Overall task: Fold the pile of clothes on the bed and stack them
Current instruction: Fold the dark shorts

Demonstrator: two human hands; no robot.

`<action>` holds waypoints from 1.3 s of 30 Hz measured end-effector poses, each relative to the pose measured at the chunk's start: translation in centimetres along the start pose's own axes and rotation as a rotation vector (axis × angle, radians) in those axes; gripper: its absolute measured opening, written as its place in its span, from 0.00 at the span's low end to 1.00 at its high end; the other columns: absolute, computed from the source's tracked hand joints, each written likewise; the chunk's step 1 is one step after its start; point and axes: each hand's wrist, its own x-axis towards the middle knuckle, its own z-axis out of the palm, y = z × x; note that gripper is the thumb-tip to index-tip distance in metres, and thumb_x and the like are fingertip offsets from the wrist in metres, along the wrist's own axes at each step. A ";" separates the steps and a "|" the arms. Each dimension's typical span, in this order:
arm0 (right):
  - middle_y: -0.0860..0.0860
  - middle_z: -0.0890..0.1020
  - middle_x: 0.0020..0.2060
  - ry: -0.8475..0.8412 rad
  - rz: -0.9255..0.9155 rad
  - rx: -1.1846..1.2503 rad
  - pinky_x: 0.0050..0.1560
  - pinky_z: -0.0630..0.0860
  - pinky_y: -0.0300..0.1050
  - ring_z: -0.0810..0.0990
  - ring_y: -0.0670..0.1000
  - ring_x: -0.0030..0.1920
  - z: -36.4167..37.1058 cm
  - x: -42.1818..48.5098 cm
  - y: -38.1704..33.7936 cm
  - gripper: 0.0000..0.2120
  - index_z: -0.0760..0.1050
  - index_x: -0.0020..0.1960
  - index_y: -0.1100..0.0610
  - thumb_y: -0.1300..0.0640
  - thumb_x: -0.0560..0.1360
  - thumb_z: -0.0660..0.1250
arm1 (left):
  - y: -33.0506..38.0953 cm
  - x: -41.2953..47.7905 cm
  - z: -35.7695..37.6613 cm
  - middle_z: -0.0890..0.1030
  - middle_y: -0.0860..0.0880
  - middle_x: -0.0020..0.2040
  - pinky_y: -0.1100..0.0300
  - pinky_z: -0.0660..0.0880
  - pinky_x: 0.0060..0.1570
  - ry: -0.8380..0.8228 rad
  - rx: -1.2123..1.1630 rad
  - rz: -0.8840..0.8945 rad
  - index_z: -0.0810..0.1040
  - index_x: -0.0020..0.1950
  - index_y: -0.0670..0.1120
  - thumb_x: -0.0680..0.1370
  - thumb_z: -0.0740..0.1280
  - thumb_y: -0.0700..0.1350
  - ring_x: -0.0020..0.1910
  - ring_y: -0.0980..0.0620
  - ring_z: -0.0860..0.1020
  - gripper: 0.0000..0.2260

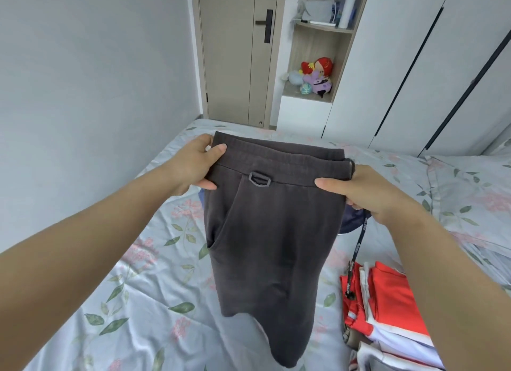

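Note:
Dark grey-brown shorts [271,232] hang in the air over the bed [138,287], folded lengthwise, with a pocket and a D-ring facing me. My left hand [193,166] grips the left end of the waistband, thumb on the front. My right hand [367,189] pinches the right end the same way. A dark blue garment [354,221] with a black drawstring lies on the bed behind the shorts, mostly hidden. A stack of folded red and white clothes [387,301] sits at the lower right.
The bed has a light blue floral sheet and a matching pillow [470,193] at the right. A grey wall stands to the left. A door [235,53], a shelf with plush toys [315,75] and white wardrobes [428,66] stand beyond the bed.

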 end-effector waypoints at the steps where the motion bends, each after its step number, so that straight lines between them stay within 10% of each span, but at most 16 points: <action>1: 0.42 0.73 0.18 0.044 0.022 -0.044 0.20 0.65 0.30 0.69 0.39 0.16 0.6 0.8 0.2 0.06 0.75 0.43 0.55 0.53 0.75 0.69 | -0.2 0.6 0.4 0.76 0.53 0.50 0.59 0.80 0.30 -0.032 -0.056 -0.068 0.70 0.57 0.50 0.82 0.58 0.48 0.46 0.55 0.77 0.06; 7: 0.52 0.80 0.57 0.160 0.027 0.249 0.39 0.82 0.47 0.85 0.53 0.36 2.3 4.1 0.3 0.19 0.70 0.65 0.52 0.50 0.76 0.67 | 0.5 3.5 1.5 0.75 0.56 0.52 0.52 0.82 0.41 0.022 -0.295 -0.007 0.69 0.59 0.52 0.83 0.57 0.47 0.51 0.56 0.77 0.06; 17: 0.51 0.83 0.51 0.153 -0.268 0.377 0.53 0.80 0.41 0.83 0.51 0.50 2.2 -0.8 1.9 0.12 0.76 0.58 0.55 0.62 0.75 0.68 | -1.5 -2.1 0.2 0.77 0.53 0.52 0.54 0.78 0.54 -0.013 -0.285 0.312 0.69 0.55 0.57 0.83 0.54 0.43 0.57 0.55 0.78 0.09; 25: 0.40 0.83 0.34 -0.207 0.035 0.127 0.44 0.76 0.35 0.79 0.44 0.41 6.6 -6.3 13.3 0.19 0.80 0.48 0.55 0.72 0.62 0.74 | -12.8 -9.8 2.6 0.80 0.51 0.45 0.66 0.76 0.46 -0.128 -0.062 -0.020 0.72 0.54 0.52 0.81 0.60 0.42 0.46 0.54 0.78 0.06; 30: 0.47 0.85 0.46 -0.550 0.381 -0.012 0.50 0.76 0.35 0.81 0.47 0.49 9.8 -10.0 19.5 0.22 0.80 0.54 0.54 0.62 0.61 0.74 | -18.8 -14.0 4.0 0.81 0.45 0.46 0.66 0.74 0.39 -0.304 0.139 -0.341 0.73 0.55 0.53 0.81 0.60 0.44 0.41 0.55 0.80 0.06; 39: 0.54 0.81 0.40 -0.546 0.520 0.016 0.36 0.76 0.35 0.77 0.45 0.28 11.7 -10.3 23.3 0.16 0.76 0.56 0.59 0.66 0.69 0.71 | -23.2 -14.1 6.9 0.80 0.44 0.47 0.65 0.75 0.36 -0.252 0.132 -0.551 0.72 0.59 0.49 0.81 0.60 0.45 0.40 0.51 0.79 0.08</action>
